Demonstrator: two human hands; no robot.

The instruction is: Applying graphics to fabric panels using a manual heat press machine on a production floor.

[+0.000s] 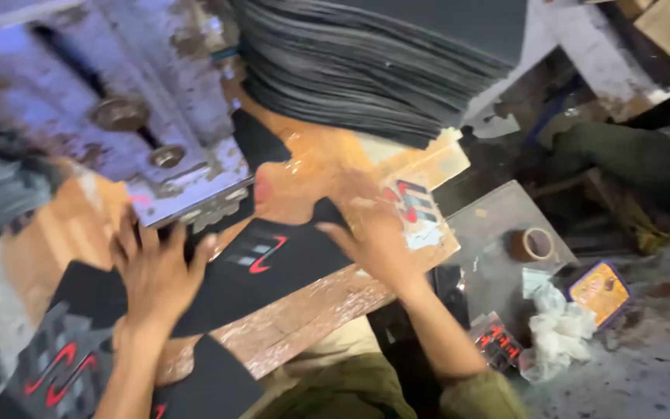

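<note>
At the lower left of the frame lies a printed black piece (56,372) with red and grey marks, partly under the left forearm. Above it, at upper left, stands a worn metal press head (141,116) with bolts. The left hand (157,271) lies flat, fingers (129,233) spread and released, pressing on the left end of a black sheet (273,268) that bears a small red and grey mark. The sheet lies across the brown tabletop (312,310) at frame centre, just below the press head. The right hand (378,240) rests on the sheet's right end, fingers loosely curved and laid on it; the blur hides whether they pinch its edge. At upper centre a tall stack of black sheets (374,62) sits on the tabletop. To the right, lower down, lie a tape roll (533,244), a crumpled white cloth (560,326) and a small orange-faced box (600,291).
</note>
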